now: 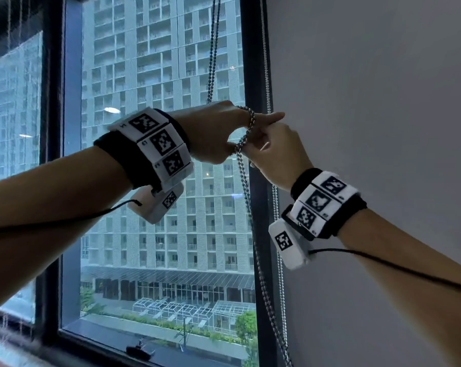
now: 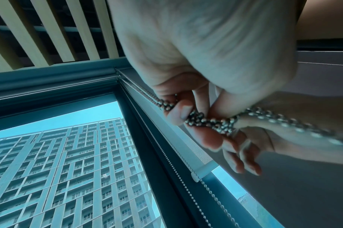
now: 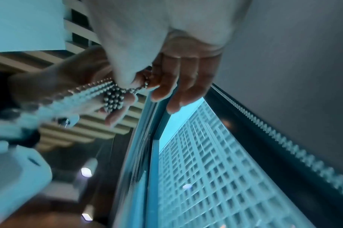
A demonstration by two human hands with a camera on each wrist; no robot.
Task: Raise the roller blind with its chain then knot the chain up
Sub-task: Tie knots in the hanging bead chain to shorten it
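Note:
The metal ball chain [image 1: 213, 56] drops from above in front of the window and is looped over the index finger of my left hand [image 1: 232, 128]. That hand's fingers pinch a bunched twist of the chain [image 2: 207, 121]. My right hand [image 1: 264, 144] sits just right of and below it, touching it. Its thumb and forefinger pinch the chain [image 3: 145, 84] beside the bunch [image 3: 114, 98]. The doubled tail [image 1: 250, 207] hangs from the hands to the sill. The grey roller blind's bottom rail [image 2: 203, 168] is high up near the window's top.
A second, paler bead chain [image 1: 276, 207] hangs along the dark window frame [image 1: 260, 197] by the grey wall [image 1: 369, 102]. Another glazed pane with thin cords [image 1: 14, 102] lies to the left. Slatted ceiling panels [image 2: 49, 30] are overhead.

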